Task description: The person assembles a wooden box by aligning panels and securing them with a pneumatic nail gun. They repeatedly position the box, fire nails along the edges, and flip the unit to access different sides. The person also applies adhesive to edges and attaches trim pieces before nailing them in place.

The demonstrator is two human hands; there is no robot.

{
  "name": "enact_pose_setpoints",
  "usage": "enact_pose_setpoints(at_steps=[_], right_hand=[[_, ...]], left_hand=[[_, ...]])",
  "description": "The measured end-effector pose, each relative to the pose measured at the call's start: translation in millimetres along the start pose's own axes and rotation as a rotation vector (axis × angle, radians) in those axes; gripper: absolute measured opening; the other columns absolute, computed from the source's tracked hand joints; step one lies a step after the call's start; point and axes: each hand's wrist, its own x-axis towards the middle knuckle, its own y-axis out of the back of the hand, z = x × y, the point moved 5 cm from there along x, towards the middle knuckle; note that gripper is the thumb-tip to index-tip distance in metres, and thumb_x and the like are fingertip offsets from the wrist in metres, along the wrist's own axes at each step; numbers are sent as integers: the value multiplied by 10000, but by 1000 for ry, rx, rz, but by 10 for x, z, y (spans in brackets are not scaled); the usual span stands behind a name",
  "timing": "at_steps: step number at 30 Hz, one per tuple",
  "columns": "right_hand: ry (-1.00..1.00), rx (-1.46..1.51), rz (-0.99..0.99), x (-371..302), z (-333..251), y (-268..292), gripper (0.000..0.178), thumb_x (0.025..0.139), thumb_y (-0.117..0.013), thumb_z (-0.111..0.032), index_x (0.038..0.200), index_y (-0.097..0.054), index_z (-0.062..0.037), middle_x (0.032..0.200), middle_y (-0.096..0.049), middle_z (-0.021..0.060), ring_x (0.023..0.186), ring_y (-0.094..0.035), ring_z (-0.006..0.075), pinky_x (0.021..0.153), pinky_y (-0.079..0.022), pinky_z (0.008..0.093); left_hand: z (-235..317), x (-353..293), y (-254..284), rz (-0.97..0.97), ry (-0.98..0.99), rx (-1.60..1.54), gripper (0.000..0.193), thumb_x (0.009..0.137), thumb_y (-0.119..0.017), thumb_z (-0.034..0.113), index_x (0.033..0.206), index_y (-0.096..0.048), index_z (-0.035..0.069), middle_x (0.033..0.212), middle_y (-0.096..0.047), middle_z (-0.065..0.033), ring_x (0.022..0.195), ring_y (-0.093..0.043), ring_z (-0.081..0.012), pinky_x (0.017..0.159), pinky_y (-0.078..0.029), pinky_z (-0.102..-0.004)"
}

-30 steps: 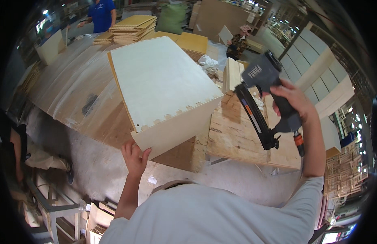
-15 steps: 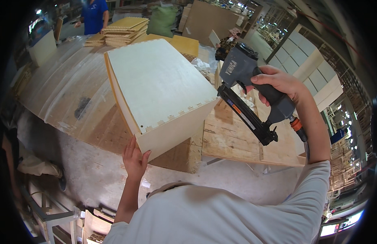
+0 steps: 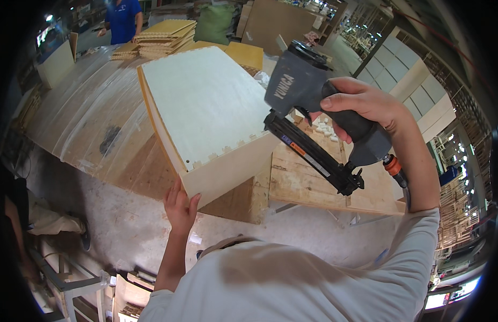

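Note:
A pale wooden box [image 3: 206, 102] with toothed corner joints and a whitish top panel sits tilted on the worktable [image 3: 71, 129]. My left hand [image 3: 180, 208] grips its near left lower corner, fingers along the left side and thumb against the near face. In my right hand [image 3: 361, 107] is a dark grey pneumatic nail gun [image 3: 300, 80], its handle wrapped by my fingers. The gun's nose [image 3: 269, 119] is over the box's right edge in this view; whether it touches the wood, I cannot tell. An orange-collared air fitting [image 3: 391, 165] joins the handle's base.
Stacked yellowish boards [image 3: 165, 40] lie at the table's far side, with a green sack [image 3: 214, 24] behind. A person in a blue shirt [image 3: 124, 21] stands far left. Small white pieces [image 3: 325, 127] lie on the lower plywood surface [image 3: 308, 177] at right. A metal frame [image 3: 71, 287] stands lower left.
My right hand has carried the nail gun left and slightly up, so its nose now overlaps the box's right edge. My left hand keeps its hold on the corner.

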Motion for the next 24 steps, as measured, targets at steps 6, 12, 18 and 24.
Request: enact_pose_setpoints(at_steps=[6, 12, 18, 24], right_hand=[[-14, -47, -77, 49, -70, -145, 266, 852, -637, -260, 937, -588, -13, 817, -625, 54, 522, -588, 123, 458, -501, 271], [-10, -85, -116, 110, -32, -135, 263, 860, -626, -261, 932, -573, -14, 822, -624, 57, 528, -592, 130, 465, -506, 277], [41, -103, -133, 47, -183, -254, 287, 856, -627, -268, 964, -579, -6, 900, -633, 65, 537, -594, 131, 470, -505, 275], [72, -46, -205, 124, -303, -540, 326, 849, -635, -276, 1014, -584, 1, 906, -631, 57, 538, -593, 127, 477, -496, 263]], left_hand=[[21, 9, 3, 19, -23, 18, 280, 805, -699, 252, 827, -548, 17, 1262, -548, -243, 1075, -581, -352, 914, -391, -460], [40, 15, 13, 65, -13, -2, 314, 796, -713, 258, 750, -497, 34, 1253, -557, -241, 1034, -594, -360, 910, -396, -466], [63, 25, 19, 39, 4, 9, 312, 794, -717, 264, 765, -505, 37, 1255, -558, -235, 1022, -595, -355, 905, -398, -468], [13, 5, 48, 29, 9, 25, 306, 804, -707, 273, 763, -513, 40, 1257, -558, -230, 1069, -582, -351, 913, -394, -471]])
